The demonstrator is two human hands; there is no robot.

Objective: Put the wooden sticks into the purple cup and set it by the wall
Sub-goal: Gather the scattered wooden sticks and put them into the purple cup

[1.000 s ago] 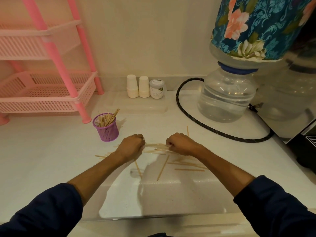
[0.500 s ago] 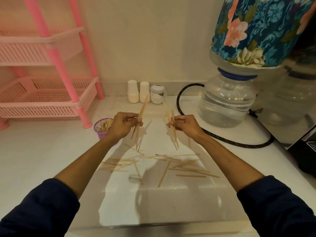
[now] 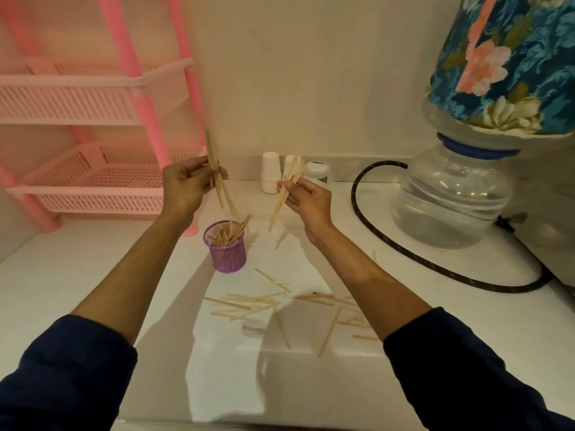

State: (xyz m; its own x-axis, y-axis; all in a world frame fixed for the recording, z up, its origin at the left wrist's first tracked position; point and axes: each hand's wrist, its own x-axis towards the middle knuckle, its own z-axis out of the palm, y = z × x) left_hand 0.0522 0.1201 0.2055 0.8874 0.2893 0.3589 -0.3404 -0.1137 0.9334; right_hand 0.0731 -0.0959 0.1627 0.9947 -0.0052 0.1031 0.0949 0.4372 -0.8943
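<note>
A small purple mesh cup [image 3: 228, 254] stands on the white counter with several wooden sticks leaning inside it. My left hand [image 3: 186, 186] is raised above and slightly left of the cup, pinching a few sticks [image 3: 218, 181] whose lower ends hang just over the rim. My right hand [image 3: 306, 199] is held up to the right of the cup, gripping another small bundle of sticks [image 3: 287, 189] that slants down toward the left. Several loose sticks [image 3: 264, 303] lie scattered on the counter between my forearms.
A pink plastic rack [image 3: 102, 178] stands at the left against the wall. White paper cups [image 3: 270, 172] and a small jar [image 3: 317, 171] sit by the wall. A water bottle [image 3: 451, 197] with a floral cover and a black hose [image 3: 404, 253] occupy the right.
Both hands picked sticks off the counter and lifted them. My left hand has carried its sticks over the purple cup; my right hand has risen beside it.
</note>
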